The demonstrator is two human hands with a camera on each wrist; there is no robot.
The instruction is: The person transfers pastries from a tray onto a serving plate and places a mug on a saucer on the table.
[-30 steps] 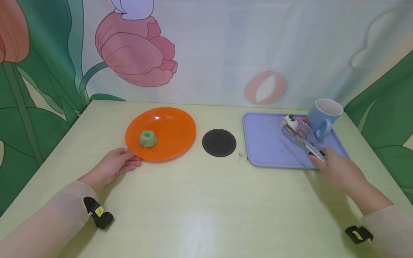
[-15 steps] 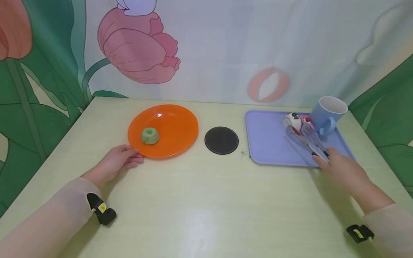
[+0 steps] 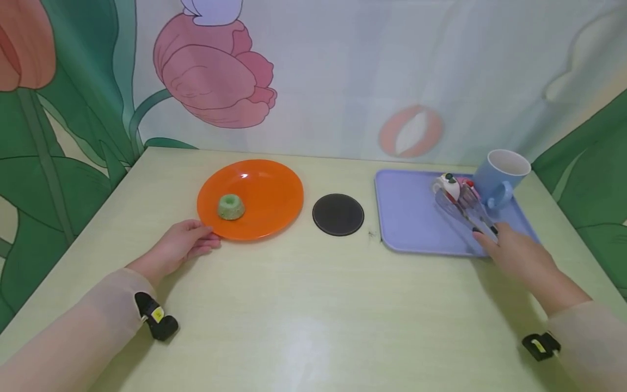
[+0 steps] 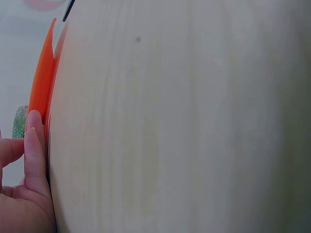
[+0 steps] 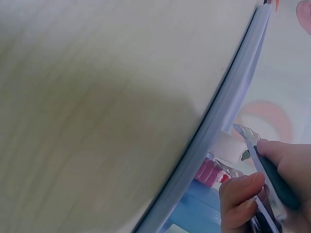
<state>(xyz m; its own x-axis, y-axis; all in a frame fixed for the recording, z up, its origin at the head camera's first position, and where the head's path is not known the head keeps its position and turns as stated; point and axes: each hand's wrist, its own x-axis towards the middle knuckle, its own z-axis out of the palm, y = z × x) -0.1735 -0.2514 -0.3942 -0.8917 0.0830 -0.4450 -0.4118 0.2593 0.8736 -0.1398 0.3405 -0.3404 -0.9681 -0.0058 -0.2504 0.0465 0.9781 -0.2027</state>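
My left hand [image 3: 182, 242] pinches the near left rim of an orange plate [image 3: 266, 198], thumb above and fingers along the edge. A green ring-shaped cake [image 3: 231, 207] sits on that plate. In my right hand [image 3: 521, 253] I hold a pair of serving tongs [image 5: 266, 170], their arms spread apart. The tong tips hover over the lilac tray [image 3: 409, 220], at the near side of a white roll cake [image 3: 450, 190]. Whether they touch it, I cannot tell. A pink cake with a red top [image 5: 208, 172] sits beside the white one, partly hidden by the tongs.
A blue mug [image 3: 497, 178] stands at the tray's far right corner, just behind the cakes. Between plate and tray lies a round black coaster [image 3: 338, 214]. A printed curtain [image 3: 333, 81] hangs along the table's far edge.
The head view shifts slightly, so everything sits a little further right in the picture. The tong tips have drawn slightly nearer to me relative to the white cake. My left hand keeps its hold.
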